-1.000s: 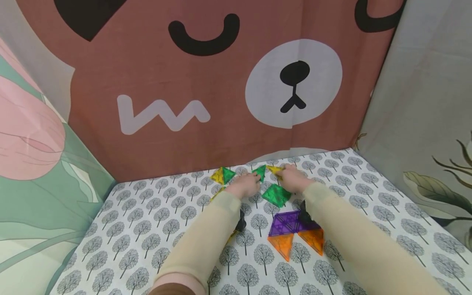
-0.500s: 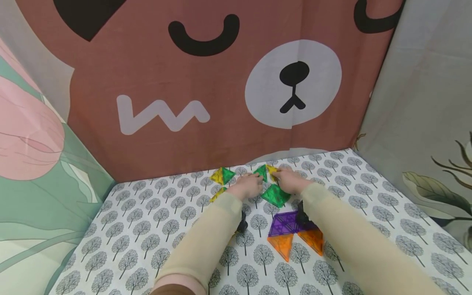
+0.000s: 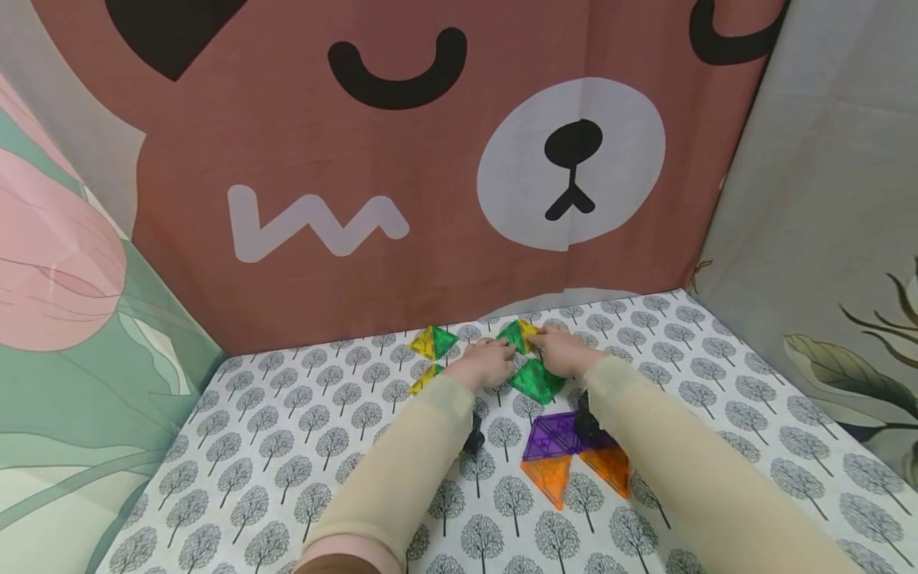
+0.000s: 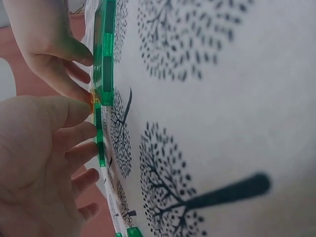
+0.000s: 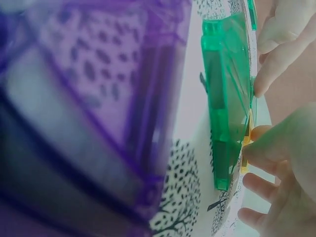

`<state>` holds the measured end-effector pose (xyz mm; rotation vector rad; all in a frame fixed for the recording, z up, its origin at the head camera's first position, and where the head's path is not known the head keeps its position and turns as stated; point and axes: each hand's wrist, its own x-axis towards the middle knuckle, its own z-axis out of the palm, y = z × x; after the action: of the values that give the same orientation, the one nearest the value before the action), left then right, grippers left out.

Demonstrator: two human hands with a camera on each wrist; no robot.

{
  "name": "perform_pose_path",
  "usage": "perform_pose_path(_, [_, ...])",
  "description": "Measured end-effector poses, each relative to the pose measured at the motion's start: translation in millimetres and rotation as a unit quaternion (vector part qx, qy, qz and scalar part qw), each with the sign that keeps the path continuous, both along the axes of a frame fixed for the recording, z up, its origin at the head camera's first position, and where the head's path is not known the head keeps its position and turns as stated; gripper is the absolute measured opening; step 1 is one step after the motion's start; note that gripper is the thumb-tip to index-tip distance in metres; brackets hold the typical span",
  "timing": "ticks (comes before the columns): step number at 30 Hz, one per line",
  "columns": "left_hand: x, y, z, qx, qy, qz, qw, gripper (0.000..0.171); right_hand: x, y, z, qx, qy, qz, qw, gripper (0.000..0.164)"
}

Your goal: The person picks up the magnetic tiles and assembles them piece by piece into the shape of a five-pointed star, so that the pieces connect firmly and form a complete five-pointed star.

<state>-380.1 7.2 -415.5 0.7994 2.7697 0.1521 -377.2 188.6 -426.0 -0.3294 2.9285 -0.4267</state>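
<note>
In the head view my left hand [image 3: 482,364] reaches to a translucent green triangle magnetic tile [image 3: 512,332], its fingertips on the tile's near left side. My right hand [image 3: 565,351] has its fingertips on a yellow triangle tile [image 3: 528,328]. The two tiles lie edge to edge. Both hands have loosely extended fingers; in the left wrist view the left fingers [image 4: 81,132] spread against the green edge. Just nearer lies a green diamond-shaped piece [image 3: 534,380], also large in the right wrist view. The right hand covers part of the yellow tile.
To the left lie a yellow tile [image 3: 422,344] joined to a green tile [image 3: 444,342], and another yellow tile [image 3: 423,381] partly behind the left arm. Nearer are purple tiles [image 3: 547,434] with two orange triangles [image 3: 548,478] along their front edge. A bear-print curtain [image 3: 323,295] borders the back.
The green triangle has moved right with the left hand, and the yellow triangle has shifted slightly left and turned. The gap between them has closed.
</note>
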Motion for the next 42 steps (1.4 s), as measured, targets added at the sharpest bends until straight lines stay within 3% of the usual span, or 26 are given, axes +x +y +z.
perform_pose_path(7, [11.5,0.3,6.9,0.008,-0.008,0.003,0.9999,0.051,13.1,8.6,7.5,-0.025,0.019,0.028,0.999,0.058])
perform_pose_path(10, [21.6,-2.9,20.1,0.027,0.005,-0.012,0.9996,0.052,25.6,16.2,21.9,-0.046,0.035,0.036,0.998,0.064])
perform_pose_path(14, [42.1,-11.3,43.2,0.058,0.002,-0.03,0.9979,0.05,47.8,29.0,39.0,-0.079,0.023,0.041,0.996,0.065])
perform_pose_path(18, [65.4,-25.1,54.9,0.096,-0.048,-0.036,0.9936,0.049,74.0,45.8,47.2,-0.101,0.009,0.044,0.994,0.062])
perform_pose_path(20, [76.3,-33.0,54.0,0.137,-0.086,-0.026,0.9865,0.047,88.0,55.6,49.2,-0.113,-0.001,0.049,0.992,0.059])
perform_pose_path(23, [92.4,-42.2,46.1,0.23,-0.142,0.014,0.9625,0.042,107.8,69.2,46.8,-0.135,-0.024,0.056,0.989,0.052])
perform_pose_path(27, [118.2,-47.9,30.3,0.36,-0.22,0.081,0.903,0.036,130.2,81.1,33.8,-0.165,-0.05,0.059,0.983,0.047])
perform_pose_path(30, [139.4,-50.2,21.2,0.405,-0.265,0.126,0.866,0.036,145.6,84.6,26.1,-0.193,-0.064,0.039,0.978,0.045])
perform_pose_path(36, [172.4,-54.4,14.7,0.435,-0.296,0.183,0.831,0.044,171.9,86.9,19.7,-0.266,-0.086,-0.006,0.96,0.046])
perform_pose_path(42, [185.2,-53.6,10.9,0.5,-0.318,0.183,0.7846,0.049,189.8,91.4,18.5,-0.364,-0.126,-0.047,0.922,0.049])
